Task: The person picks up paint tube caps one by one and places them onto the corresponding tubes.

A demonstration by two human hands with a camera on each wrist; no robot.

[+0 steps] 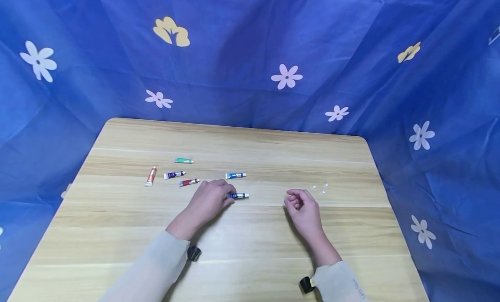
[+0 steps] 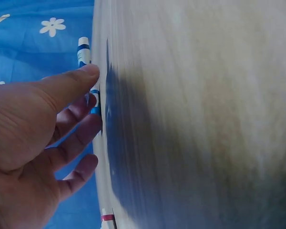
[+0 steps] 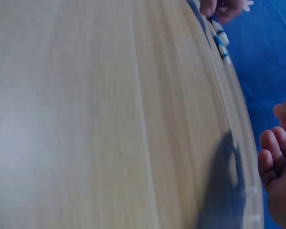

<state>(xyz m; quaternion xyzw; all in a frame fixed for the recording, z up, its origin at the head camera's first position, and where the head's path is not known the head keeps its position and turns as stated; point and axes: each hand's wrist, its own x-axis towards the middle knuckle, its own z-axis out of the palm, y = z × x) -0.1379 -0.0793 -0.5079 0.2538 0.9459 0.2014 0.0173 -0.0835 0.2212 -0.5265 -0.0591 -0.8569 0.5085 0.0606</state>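
In the head view my left hand (image 1: pixel 211 198) pinches a dark blue paint tube (image 1: pixel 240 195) by its left end, between thumb and fingers. Its white-tipped end points right. The left wrist view shows the thumb of the left hand (image 2: pixel 43 124) against the tube (image 2: pixel 83 50), with the other fingers loosely bent. Just behind lies a lighter blue paint tube (image 1: pixel 235 175). My right hand (image 1: pixel 306 213) is to the right, fingers loosely curled, with nothing visible in it. Three small white pieces (image 1: pixel 323 192) lie beyond that hand; their kind is too small to tell.
Left of the hands lie a dark red tube (image 1: pixel 189 182), a purple-blue tube (image 1: pixel 174 175), a green tube (image 1: pixel 184 161) and an orange-red tube (image 1: pixel 150 176). The wooden table (image 1: pixel 254 258) meets a blue flowered cloth (image 1: pixel 242 46) at its back and sides.
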